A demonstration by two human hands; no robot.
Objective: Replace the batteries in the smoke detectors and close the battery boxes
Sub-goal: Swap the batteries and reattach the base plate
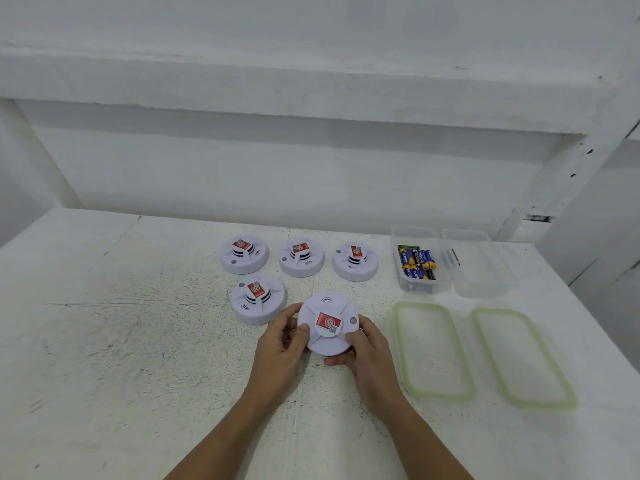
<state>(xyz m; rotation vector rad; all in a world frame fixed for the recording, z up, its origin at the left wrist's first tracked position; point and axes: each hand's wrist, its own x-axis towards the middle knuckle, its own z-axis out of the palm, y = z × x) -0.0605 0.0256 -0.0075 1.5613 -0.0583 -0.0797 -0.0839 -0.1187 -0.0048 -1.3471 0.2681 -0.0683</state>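
I hold a round white smoke detector (327,323) with a red label, tilted up off the white table (138,341). My left hand (285,341) grips its left rim with the thumb on its face. My right hand (367,351) grips its right and lower rim. Another detector (258,299) lies just left of it. Three more sit in a row behind: left (245,254), middle (301,257), right (355,261). A clear box (420,285) at the right holds several blue and yellow batteries (417,261).
A second clear box (479,268) stands right of the battery box, and I cannot tell what is in it. Two clear lids with green rims, one (434,351) nearer and one (523,358) further right, lie flat in front. A white wall rises behind the table.
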